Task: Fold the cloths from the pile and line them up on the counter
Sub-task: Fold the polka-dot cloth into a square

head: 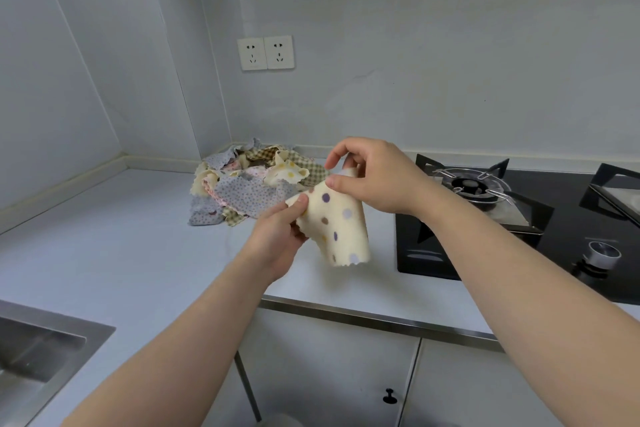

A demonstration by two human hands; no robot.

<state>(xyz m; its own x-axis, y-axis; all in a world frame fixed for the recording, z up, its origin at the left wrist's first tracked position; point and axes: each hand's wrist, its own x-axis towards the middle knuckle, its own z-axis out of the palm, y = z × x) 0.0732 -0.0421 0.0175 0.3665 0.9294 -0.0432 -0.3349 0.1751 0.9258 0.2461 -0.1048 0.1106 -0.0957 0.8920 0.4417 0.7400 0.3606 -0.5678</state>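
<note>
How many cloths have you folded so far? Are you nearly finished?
Not nearly. Done: no folded cloth shows on the counter, so the line is not started. In hand: the left hand and the right hand pinch one cream dotted cloth, held up above the counter. Left: the pile of crumpled cloths by the wall, all to fold and line up.

I see a cream dotted cloth (341, 224) of soft matt fabric with a zigzag-cut edge, and a pile (249, 184) of similar printed fabric. The counter (121, 246) looks smooth, pale and matt. Its front strip (381, 317) is brushed metal, like the sink (69, 322). The hob (564, 198) is glossy black glass.
</note>
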